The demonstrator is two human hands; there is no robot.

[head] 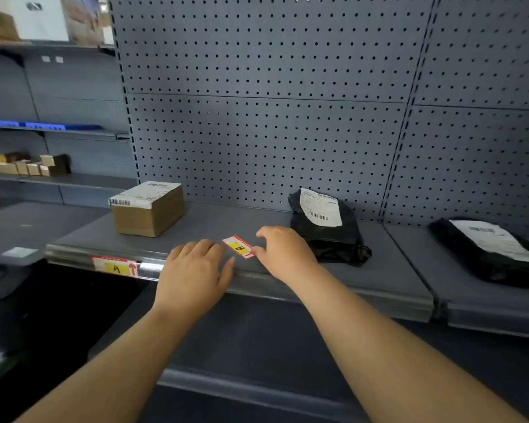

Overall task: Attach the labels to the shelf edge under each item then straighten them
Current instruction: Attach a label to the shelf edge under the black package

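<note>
A red and yellow label marked B (238, 246) lies tilted on the grey shelf (226, 224), just behind its front edge. My right hand (283, 254) pinches the label's right end between thumb and fingers. My left hand (194, 271) rests flat over the shelf edge (333, 293), fingers apart, just left of the label. A second label marked A (116, 266) sits in the edge strip below a brown cardboard box (148, 207). A black parcel bag with a white shipping slip (327, 230) stands right of my right hand.
Another black bag with a white slip (489, 248) lies on the adjoining shelf at right. A grey pegboard (272, 102) backs the shelf. Shelves at far left hold small brown boxes (28, 166). A lower shelf (257, 346) runs beneath my forearms.
</note>
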